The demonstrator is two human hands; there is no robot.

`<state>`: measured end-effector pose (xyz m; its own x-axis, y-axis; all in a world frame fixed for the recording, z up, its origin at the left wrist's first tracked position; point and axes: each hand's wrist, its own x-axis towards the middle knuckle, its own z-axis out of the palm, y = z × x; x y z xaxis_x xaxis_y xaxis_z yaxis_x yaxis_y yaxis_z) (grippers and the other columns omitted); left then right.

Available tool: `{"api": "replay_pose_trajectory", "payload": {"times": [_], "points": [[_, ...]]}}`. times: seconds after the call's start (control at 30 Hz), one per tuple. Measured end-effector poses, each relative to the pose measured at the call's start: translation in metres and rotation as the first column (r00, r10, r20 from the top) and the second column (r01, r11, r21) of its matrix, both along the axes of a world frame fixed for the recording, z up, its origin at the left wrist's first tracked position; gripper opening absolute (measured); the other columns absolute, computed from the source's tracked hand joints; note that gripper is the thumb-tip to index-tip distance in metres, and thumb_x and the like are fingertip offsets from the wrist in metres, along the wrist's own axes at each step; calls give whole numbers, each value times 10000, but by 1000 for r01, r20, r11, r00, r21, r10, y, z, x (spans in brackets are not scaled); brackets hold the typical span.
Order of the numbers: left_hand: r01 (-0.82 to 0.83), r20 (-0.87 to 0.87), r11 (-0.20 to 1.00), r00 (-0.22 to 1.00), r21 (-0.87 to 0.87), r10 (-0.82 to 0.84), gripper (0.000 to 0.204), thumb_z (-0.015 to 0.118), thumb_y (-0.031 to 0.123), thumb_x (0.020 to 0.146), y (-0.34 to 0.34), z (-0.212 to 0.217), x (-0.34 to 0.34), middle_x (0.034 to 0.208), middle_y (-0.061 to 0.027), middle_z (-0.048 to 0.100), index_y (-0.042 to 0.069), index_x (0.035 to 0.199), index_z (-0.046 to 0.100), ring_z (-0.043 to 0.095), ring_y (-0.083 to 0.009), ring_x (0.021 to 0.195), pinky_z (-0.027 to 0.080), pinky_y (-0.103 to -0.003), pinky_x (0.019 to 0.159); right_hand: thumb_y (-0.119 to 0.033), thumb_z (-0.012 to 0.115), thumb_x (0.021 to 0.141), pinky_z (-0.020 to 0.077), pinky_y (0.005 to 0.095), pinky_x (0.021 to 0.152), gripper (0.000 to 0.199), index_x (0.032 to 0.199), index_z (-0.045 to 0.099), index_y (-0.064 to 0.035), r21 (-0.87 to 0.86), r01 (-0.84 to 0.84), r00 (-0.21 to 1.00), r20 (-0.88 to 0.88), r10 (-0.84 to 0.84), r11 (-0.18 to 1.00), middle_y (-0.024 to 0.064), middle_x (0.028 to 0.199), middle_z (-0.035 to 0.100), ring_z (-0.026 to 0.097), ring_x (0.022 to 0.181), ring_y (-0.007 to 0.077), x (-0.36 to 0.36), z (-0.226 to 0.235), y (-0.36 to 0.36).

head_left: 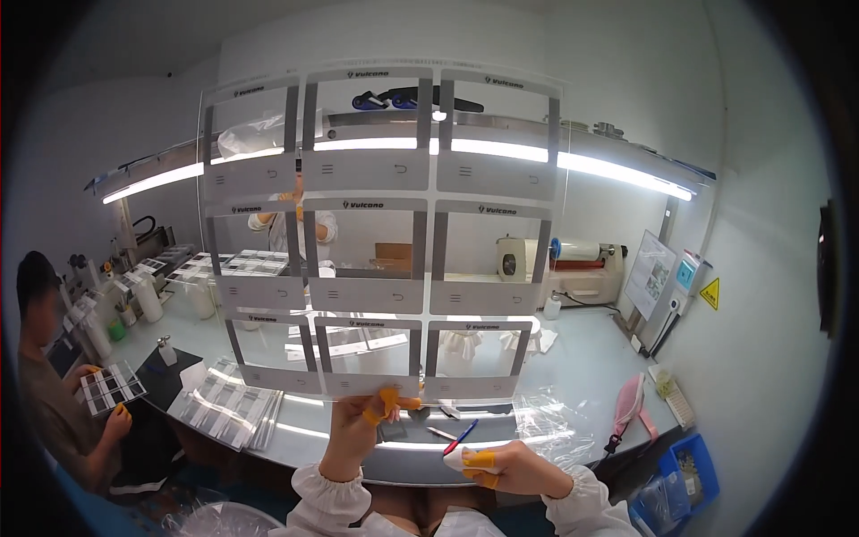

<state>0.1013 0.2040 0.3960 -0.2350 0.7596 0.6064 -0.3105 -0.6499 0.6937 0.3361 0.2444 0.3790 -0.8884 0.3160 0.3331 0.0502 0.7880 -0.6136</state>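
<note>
My left hand (362, 428) holds up a large clear plastic sheet (380, 233) by its bottom edge, thumb and fingers with orange finger cots pinching it. The sheet carries a three-by-three grid of grey printed frames with clear windows, and it stands upright in front of the strip lights. My right hand (501, 465) rests low near the bench's front edge, fingers curled around a small white wad, orange cots on its fingertips. A red-and-blue pen (460, 438) lies on the bench just above that hand.
A stack of similar printed sheets (228, 407) lies on the white bench (582, 358) at left. A roll laminator (559, 264) stands at the back right. One seated person (54, 385) at left holds a small sheet; another (291, 219) works behind the bench. Crumpled clear film (550, 430) lies right.
</note>
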Motion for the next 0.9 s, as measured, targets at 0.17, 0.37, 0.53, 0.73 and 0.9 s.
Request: {"api": "replay_pose_trajectory", "payload": {"times": [0.17,0.37,0.53,0.73,0.9], "points": [[-10,-21,999,1000,-41,9,315,585,302,774,5,-12,0,760,-91,600,7,885,598,535,-118,566,440,-238,503,-108,624,761,461,203,627,274,1001,583,17,-342,452,866,-52,-497,824,98,830,629,581,685,153,37,-38,2],[-24,-45,998,999,-63,21,354,560,339,774,11,-23,1,767,-86,602,13,908,592,528,-111,568,444,-224,520,-160,615,777,434,182,589,283,957,588,56,-592,489,778,-36,-627,641,94,785,613,549,660,120,54,-58,12],[-20,-35,996,999,-83,17,364,549,350,774,15,-29,4,772,-85,603,21,923,589,521,-97,566,441,-198,517,-165,624,774,376,137,552,319,998,574,56,-711,459,763,8,-647,533,49,748,590,492,607,81,58,-61,12],[-24,-41,995,999,-99,20,369,552,358,766,12,-32,2,770,-84,606,28,927,590,517,-86,554,433,-183,500,-278,623,764,351,153,494,364,943,595,38,-753,435,756,8,-654,494,32,686,559,455,546,61,49,-64,10],[-47,-22,996,999,-80,46,365,563,355,762,9,-37,4,760,-86,606,30,927,589,517,-85,551,431,-183,491,-266,635,756,335,160,472,361,951,592,35,-782,417,751,9,-660,463,23,685,553,438,526,53,49,-66,9]]}}
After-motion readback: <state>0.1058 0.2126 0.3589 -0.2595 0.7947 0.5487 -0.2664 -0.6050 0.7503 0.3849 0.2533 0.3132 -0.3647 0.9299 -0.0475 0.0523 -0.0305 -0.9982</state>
